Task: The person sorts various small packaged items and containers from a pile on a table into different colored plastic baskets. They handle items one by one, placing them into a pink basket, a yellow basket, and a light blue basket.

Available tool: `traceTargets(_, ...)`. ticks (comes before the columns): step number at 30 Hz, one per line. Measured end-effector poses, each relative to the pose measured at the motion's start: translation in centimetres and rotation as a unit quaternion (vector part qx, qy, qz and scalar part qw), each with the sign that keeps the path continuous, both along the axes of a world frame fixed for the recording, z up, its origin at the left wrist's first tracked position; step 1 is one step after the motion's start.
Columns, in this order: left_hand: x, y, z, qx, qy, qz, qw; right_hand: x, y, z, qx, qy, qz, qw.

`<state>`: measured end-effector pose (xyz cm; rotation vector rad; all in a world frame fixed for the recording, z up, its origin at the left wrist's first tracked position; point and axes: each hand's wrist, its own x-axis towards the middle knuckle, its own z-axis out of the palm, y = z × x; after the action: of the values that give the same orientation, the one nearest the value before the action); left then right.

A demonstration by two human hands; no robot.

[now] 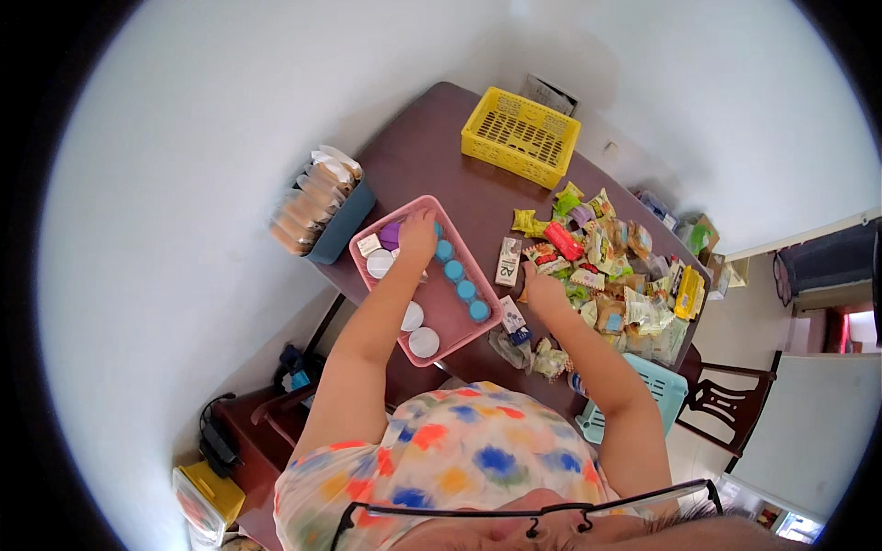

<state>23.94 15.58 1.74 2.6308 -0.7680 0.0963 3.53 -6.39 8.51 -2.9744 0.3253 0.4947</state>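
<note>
My left hand (419, 233) reaches into the far end of a pink basket (457, 346). Its fingers are bent down beside a purple item (390, 236); whatever they grip is hidden beneath them. Several blue-capped containers (454, 270) line the basket's right side. Three white round lids (424, 342) and a small white carton (368, 244) are on its left. My right hand (546, 292) is open at the left edge of a heap of wrapped snacks (602, 275), one finger stretched out close to a white drink carton (508, 262). A second carton (513, 317) lies nearer to me.
A yellow plastic basket (520, 138) stands at the far end of the brown table (418, 119). At the left edge sits a blue-grey bin (341, 223) of packaged items. A light teal basket (657, 386) is beside my right arm, near a wooden chair (730, 404).
</note>
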Motion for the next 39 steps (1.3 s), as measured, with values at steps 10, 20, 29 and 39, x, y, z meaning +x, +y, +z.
traceTargets(10, -9.8, -8.6, 3.4, 0.123, 0.07, -0.18, 0.973, -4.9, 2.7, -4.5, 0.049, 0.107, -0.068, 0.991)
traceTargets(20, -11.9, -14.8, -1.4, 0.218, 0.109, -0.086, 0.966, -8.4, 3.8, -9.4, -0.002, 0.052, -0.069, 0.996)
traceTargets(29, -9.7, -16.4, -1.5, 0.194, 0.276, -0.042, 0.94, -9.0, 1.2, -3.6, 0.168, 0.055, -0.23, 0.957)
traceTargets(39, -7.3, -10.4, 4.6, -0.174, 0.542, -0.015, 0.822, -9.8, -0.9, -1.8, 0.61, -0.039, -0.396, 0.685)
